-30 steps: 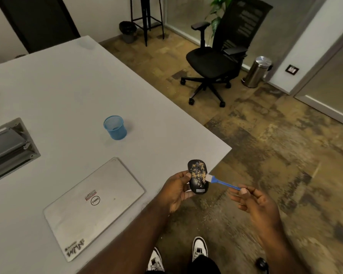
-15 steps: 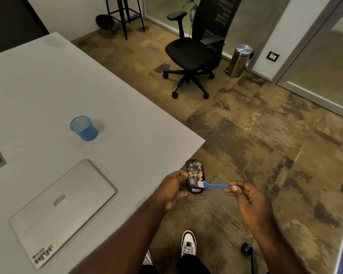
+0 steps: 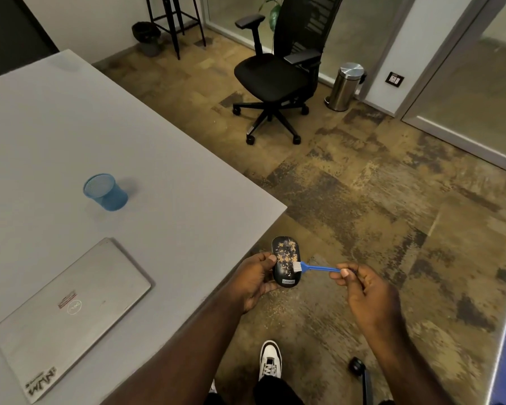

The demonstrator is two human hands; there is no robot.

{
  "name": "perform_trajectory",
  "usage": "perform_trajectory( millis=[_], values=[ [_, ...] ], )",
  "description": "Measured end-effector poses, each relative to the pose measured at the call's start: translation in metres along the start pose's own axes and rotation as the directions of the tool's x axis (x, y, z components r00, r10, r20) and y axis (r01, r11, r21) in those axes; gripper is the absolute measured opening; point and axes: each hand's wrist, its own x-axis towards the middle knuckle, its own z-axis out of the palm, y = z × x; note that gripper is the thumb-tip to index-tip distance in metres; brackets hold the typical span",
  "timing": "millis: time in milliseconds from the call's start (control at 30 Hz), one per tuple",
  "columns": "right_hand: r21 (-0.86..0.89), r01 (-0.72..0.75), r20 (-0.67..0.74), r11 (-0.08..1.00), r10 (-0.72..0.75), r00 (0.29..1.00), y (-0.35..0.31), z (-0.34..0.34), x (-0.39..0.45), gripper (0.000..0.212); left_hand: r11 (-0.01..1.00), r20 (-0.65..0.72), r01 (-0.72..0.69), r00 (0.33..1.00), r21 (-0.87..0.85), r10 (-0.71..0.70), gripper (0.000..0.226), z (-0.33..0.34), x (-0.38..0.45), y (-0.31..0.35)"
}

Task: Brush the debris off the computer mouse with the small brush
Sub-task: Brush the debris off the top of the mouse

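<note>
Grey table (image 3: 70, 127), blue mesh cup (image 3: 105, 192) at left; we're gripping the Lenovo mouse (image 3: 286, 261) in our left hand (image 3: 253, 280), right hand (image 3: 365, 290) fingers pinching the brush (image 3: 313, 267).

light: dim, warm indoor | shadows: soft one lay right of the blue mesh cup (image 3: 105, 192) | glare: faint sheen on bin (image 3: 346, 86) | focus: mostly sharp | edges: wide-angle bending, blue fringe at right
</note>
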Motion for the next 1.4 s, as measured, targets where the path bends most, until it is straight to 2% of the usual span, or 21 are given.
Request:
perform_trajectory(
  millis=[267,600,733,900,1033,1167,1233,1333,1400],
  values=[
    [0.008,0.014,-0.037,1.0,-0.014,0.999,0.006,-0.002,0.015,0.017,1.0,-0.018,0.011,1.0,0.001,-0.011,0.024,0.005,0.008,-0.005],
    [0.02,0.069,-0.018,0.997,-0.069,0.997,0.004,-0.001,0.023,0.028,1.0,-0.03,0.007,1.0,0.011,-0.007,0.022,0.013,0.02,-0.003],
    [0.005,0.061,-0.071,0.998,-0.06,0.996,0.011,-0.001,0.026,0.019,1.0,-0.039,0.0,0.999,0.031,0.001,0.022,0.02,0.023,-0.003],
    [-0.037,0.022,-0.137,0.999,-0.027,0.99,0.017,-0.012,0.033,0.017,0.999,-0.049,-0.004,0.999,0.047,0.006,0.022,0.026,0.027,-0.002],
    [-0.023,0.091,-0.104,0.996,-0.093,0.99,0.017,-0.018,0.031,0.018,0.998,-0.051,-0.008,0.999,0.058,0.011,0.023,0.032,0.029,-0.004],
    [-0.183,0.227,-0.081,0.957,-0.244,0.966,0.02,-0.021,0.024,0.018,0.999,-0.048,-0.022,0.999,0.03,0.024,0.023,0.038,0.032,-0.004],
    [-0.202,0.287,-0.027,0.936,-0.298,0.954,0.022,-0.026,0.022,0.02,0.999,-0.056,-0.031,0.998,0.011,0.032,0.024,0.04,0.033,-0.003],
    [-0.21,0.311,0.035,0.927,-0.31,0.95,0.026,-0.034,0.018,0.021,0.999,-0.082,-0.036,0.996,-0.03,0.033,0.024,0.041,0.035,-0.002],
    [-0.206,0.305,0.01,0.93,-0.309,0.951,0.028,-0.037,0.018,0.022,0.999,-0.088,-0.034,0.996,-0.039,0.03,0.023,0.042,0.037,-0.001]
  ],
)
